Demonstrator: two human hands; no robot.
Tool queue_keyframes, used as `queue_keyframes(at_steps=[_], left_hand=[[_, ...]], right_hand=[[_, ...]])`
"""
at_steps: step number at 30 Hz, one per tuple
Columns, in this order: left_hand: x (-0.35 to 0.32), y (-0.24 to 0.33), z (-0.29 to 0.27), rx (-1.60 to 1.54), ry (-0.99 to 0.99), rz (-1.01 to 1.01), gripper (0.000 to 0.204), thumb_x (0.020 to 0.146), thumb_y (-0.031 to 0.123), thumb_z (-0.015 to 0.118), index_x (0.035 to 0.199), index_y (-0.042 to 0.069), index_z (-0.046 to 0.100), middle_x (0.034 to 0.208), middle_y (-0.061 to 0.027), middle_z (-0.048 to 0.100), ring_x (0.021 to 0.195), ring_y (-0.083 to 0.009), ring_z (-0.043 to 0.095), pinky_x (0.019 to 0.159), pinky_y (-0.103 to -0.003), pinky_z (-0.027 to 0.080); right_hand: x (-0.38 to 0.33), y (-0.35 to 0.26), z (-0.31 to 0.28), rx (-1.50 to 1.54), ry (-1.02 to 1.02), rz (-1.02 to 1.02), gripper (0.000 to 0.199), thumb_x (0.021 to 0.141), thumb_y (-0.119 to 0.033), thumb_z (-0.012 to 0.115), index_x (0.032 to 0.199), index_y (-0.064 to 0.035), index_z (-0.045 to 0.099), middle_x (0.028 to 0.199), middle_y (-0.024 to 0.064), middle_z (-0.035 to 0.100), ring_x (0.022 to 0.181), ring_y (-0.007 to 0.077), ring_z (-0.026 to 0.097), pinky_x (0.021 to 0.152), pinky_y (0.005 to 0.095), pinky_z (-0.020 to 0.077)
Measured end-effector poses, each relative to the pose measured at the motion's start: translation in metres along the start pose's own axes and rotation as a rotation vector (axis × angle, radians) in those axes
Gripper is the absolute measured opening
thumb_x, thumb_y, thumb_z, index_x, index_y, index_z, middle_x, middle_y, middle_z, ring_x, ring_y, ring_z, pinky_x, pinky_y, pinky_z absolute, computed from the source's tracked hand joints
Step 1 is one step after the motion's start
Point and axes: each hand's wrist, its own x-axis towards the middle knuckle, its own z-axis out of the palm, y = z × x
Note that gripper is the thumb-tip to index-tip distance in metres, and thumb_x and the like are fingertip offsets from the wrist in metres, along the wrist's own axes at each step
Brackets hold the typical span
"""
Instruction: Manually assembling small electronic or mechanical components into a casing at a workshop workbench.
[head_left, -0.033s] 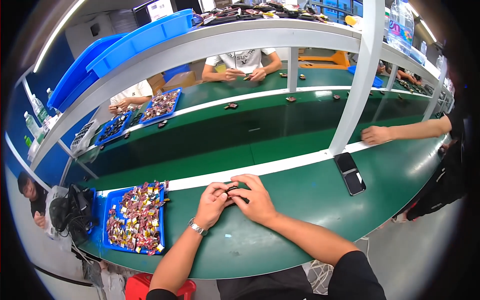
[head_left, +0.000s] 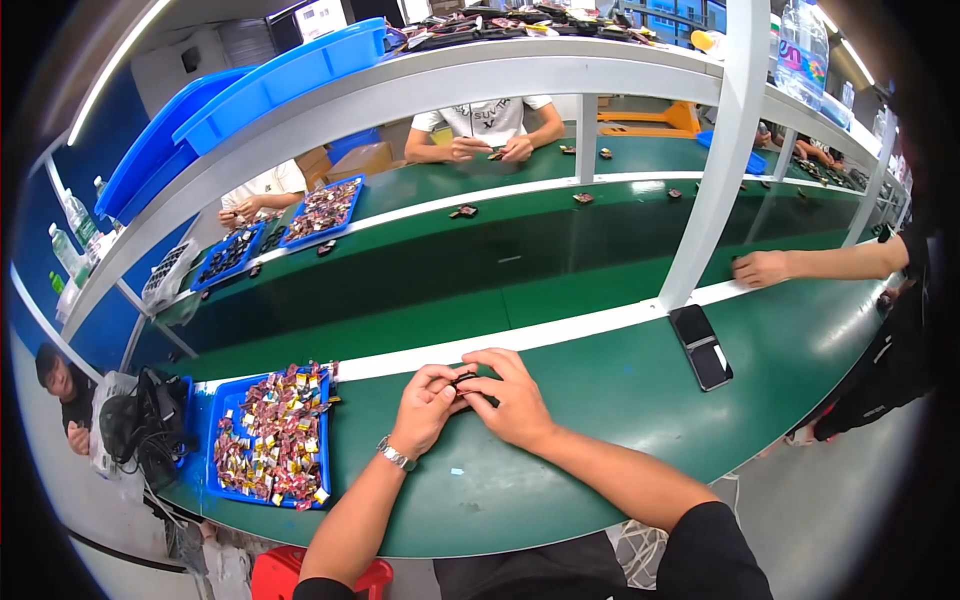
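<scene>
Above the green worktop, both my hands meet around a small black part [head_left: 464,379] with a touch of red at its lower edge. My left hand [head_left: 425,405] pinches it from the left between thumb and fingers. From the right, the fingers of my right hand [head_left: 512,400] close on the same part and cover most of it, so its exact kind is hidden. Left of my hands, a blue tray [head_left: 213,440] holds a heap of small dark-red pieces [head_left: 270,430] with yellow and white tabs. A wristwatch [head_left: 395,453] circles my left wrist.
A dark phone [head_left: 701,347] lies right of my hands, beside a white post [head_left: 715,170]. A co-worker's hand [head_left: 760,268] rests near the white ledge at right. Black cables [head_left: 150,425] bunch beyond the tray. Further co-workers sit across the belt [head_left: 420,265].
The co-worker's hand at the right has shifted slightly to the right. My own hands and the black part look the same.
</scene>
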Motion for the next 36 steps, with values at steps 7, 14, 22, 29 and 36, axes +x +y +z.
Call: queue_keyframes(at_steps=[7, 14, 22, 29, 36], left_hand=[[-0.002, 0.001, 0.001, 0.011, 0.009, 0.006, 0.019, 0.100, 0.009, 0.060, 0.117, 0.008, 0.051, 0.138, -0.0187, 0.056, 0.119, -0.0247, 0.061, 0.099, -0.043, 0.054], [-0.002, -0.002, 0.001, 0.069, 0.055, 0.012, 0.021, 0.100, 0.008, 0.060, 0.118, 0.008, 0.050, 0.138, -0.0181, 0.056, 0.119, -0.0248, 0.061, 0.099, -0.043, 0.054], [0.001, -0.005, -0.002, -0.046, 0.015, 0.034, 0.022, 0.099, 0.006, 0.060, 0.117, 0.008, 0.049, 0.138, -0.0181, 0.056, 0.118, -0.0267, 0.061, 0.098, -0.046, 0.055], [0.001, -0.005, 0.000, -0.024, 0.031, 0.038, 0.022, 0.099, 0.006, 0.059, 0.118, 0.008, 0.049, 0.133, -0.0185, 0.059, 0.116, -0.0280, 0.062, 0.097, -0.047, 0.055], [0.000, -0.005, -0.004, 0.015, 0.003, 0.047, 0.012, 0.102, 0.006, 0.055, 0.113, 0.005, 0.054, 0.132, -0.0172, 0.060, 0.114, -0.0252, 0.064, 0.094, -0.043, 0.058]], right_hand=[[-0.001, 0.000, 0.001, 0.051, -0.012, 0.043, 0.019, 0.080, -0.005, 0.075, 0.099, -0.0092, 0.076, 0.127, 0.0067, 0.063, 0.122, 0.0286, 0.053, 0.095, 0.0386, 0.0499], [-0.001, -0.001, 0.001, 0.076, -0.025, 0.066, 0.020, 0.081, -0.004, 0.074, 0.100, -0.0089, 0.076, 0.131, 0.0072, 0.061, 0.125, 0.0295, 0.052, 0.097, 0.0390, 0.0495], [0.001, -0.002, -0.004, -0.056, 0.006, -0.072, 0.020, 0.079, -0.004, 0.075, 0.098, -0.0068, 0.073, 0.128, 0.0091, 0.061, 0.123, 0.0313, 0.053, 0.099, 0.0411, 0.0488], [-0.001, -0.005, -0.007, 0.048, -0.003, -0.030, 0.017, 0.080, -0.003, 0.073, 0.097, -0.0061, 0.072, 0.127, 0.0089, 0.061, 0.121, 0.0300, 0.054, 0.098, 0.0398, 0.0491], [0.001, -0.002, -0.007, 0.184, -0.038, 0.127, 0.012, 0.085, -0.003, 0.069, 0.096, -0.0061, 0.071, 0.129, 0.0083, 0.060, 0.122, 0.0279, 0.053, 0.099, 0.0391, 0.0491]])
